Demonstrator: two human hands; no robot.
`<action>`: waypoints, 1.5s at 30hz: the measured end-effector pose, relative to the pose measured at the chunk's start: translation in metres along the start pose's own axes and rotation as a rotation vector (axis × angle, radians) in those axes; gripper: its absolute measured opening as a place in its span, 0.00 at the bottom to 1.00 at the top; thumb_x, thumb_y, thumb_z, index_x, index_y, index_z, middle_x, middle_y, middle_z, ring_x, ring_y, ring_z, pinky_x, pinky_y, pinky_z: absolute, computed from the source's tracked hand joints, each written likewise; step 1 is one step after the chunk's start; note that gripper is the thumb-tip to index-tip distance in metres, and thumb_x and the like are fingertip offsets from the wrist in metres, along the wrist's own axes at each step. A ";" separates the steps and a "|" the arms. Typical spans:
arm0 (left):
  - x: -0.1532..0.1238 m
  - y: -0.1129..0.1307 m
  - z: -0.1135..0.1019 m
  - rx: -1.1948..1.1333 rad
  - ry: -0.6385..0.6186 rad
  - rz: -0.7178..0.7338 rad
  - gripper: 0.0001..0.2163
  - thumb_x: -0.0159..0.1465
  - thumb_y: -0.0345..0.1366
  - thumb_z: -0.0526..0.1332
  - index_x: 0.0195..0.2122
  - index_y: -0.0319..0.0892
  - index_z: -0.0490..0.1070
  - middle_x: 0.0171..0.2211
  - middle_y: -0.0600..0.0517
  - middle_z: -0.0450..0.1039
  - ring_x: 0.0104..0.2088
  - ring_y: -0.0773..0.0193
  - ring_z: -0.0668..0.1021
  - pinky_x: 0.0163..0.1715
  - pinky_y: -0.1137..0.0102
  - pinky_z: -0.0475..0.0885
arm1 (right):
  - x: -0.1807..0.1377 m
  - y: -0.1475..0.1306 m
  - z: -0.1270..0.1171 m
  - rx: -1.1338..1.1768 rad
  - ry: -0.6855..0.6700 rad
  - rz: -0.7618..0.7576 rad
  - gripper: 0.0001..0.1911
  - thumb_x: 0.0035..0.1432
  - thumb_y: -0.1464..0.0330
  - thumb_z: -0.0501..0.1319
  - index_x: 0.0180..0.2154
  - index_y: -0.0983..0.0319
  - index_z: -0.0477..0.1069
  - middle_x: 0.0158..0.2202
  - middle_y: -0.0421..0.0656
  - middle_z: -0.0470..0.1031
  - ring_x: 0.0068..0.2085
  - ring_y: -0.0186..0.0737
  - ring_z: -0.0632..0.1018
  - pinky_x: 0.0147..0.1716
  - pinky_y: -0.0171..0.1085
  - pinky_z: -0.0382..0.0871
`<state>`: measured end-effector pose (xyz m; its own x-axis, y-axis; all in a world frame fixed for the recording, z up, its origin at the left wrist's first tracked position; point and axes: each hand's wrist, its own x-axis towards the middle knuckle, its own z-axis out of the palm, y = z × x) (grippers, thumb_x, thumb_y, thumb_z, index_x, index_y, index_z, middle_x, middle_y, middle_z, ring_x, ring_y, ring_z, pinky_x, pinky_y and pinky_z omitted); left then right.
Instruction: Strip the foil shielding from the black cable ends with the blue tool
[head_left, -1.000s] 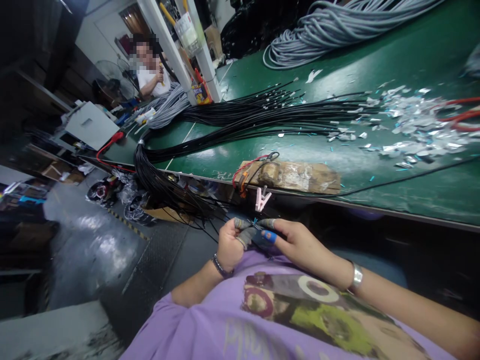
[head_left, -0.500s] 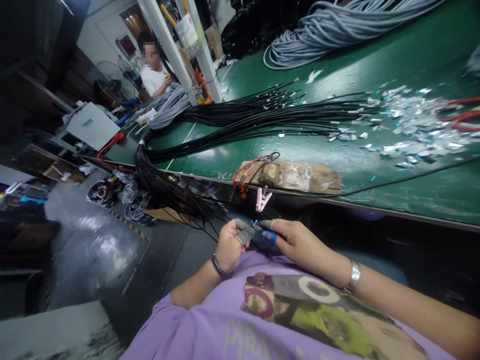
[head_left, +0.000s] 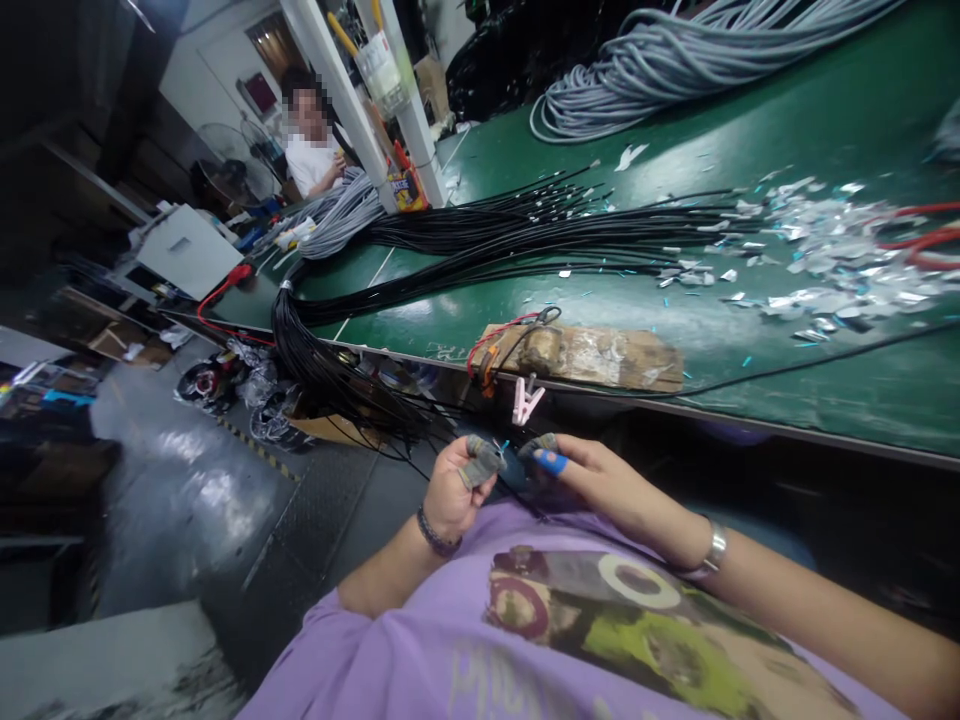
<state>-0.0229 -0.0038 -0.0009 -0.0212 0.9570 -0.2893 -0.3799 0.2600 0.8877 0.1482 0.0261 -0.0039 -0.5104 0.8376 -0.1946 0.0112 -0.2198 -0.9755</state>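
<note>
In front of my purple shirt, my left hand [head_left: 459, 488] is closed in a pinch, its thumb and finger wrapped in grey tape. From the fingertips sticks a thin wire end [head_left: 502, 447] with a light-blue tint. A short gap to the right, my right hand [head_left: 581, 470] has its thumb and forefinger drawn together. Blue tape covers that thumb and grey tape the forefinger; whatever lies between them is hidden. Dark cable shows below both hands, against the shirt. Just above hangs a pink clothes peg [head_left: 527, 400] at the bench edge.
On the green bench [head_left: 600, 295] lie a bundle of black cables [head_left: 450, 262], a coil of grey cable [head_left: 637, 75] and scattered foil scraps [head_left: 840, 240]. A wooden block [head_left: 600, 355] sits at the front edge. A person [head_left: 311, 150] is behind a white post.
My hands have drawn slightly apart. The fine wires that spanned both sets of fingertips now show only at my left fingertips.
</note>
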 end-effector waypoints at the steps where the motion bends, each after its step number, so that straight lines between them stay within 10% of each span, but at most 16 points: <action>1: 0.000 -0.004 -0.001 0.034 -0.001 -0.018 0.22 0.40 0.49 0.72 0.21 0.40 0.63 0.10 0.61 0.58 0.10 0.78 0.54 0.11 0.77 0.41 | 0.000 -0.001 0.001 0.075 0.006 0.059 0.23 0.48 0.47 0.61 0.27 0.61 0.67 0.21 0.36 0.65 0.21 0.30 0.62 0.21 0.32 0.57; 12: -0.003 -0.013 0.001 0.189 -0.059 -0.087 0.23 0.40 0.50 0.73 0.21 0.39 0.64 0.10 0.60 0.60 0.10 0.78 0.55 0.11 0.77 0.42 | 0.004 0.004 0.004 0.162 0.059 0.078 0.23 0.39 0.50 0.69 0.26 0.62 0.67 0.24 0.37 0.67 0.27 0.33 0.67 0.27 0.35 0.63; 27: -0.002 -0.019 -0.002 0.114 -0.069 -0.068 0.23 0.39 0.51 0.73 0.21 0.39 0.65 0.11 0.60 0.60 0.11 0.78 0.56 0.12 0.77 0.43 | -0.001 0.002 0.010 0.376 -0.062 0.347 0.24 0.39 0.51 0.68 0.23 0.61 0.59 0.16 0.31 0.61 0.17 0.23 0.53 0.15 0.28 0.42; 45: 0.000 -0.021 -0.010 0.233 -0.104 -0.023 0.23 0.42 0.53 0.71 0.21 0.38 0.66 0.12 0.60 0.60 0.13 0.77 0.57 0.14 0.76 0.49 | 0.001 -0.002 0.008 0.517 -0.019 0.402 0.23 0.38 0.57 0.70 0.23 0.60 0.57 0.16 0.31 0.59 0.16 0.22 0.52 0.15 0.27 0.39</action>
<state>-0.0242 -0.0107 -0.0227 0.0848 0.9556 -0.2822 -0.1559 0.2924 0.9435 0.1407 0.0239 -0.0013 -0.5679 0.6319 -0.5274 -0.2076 -0.7300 -0.6511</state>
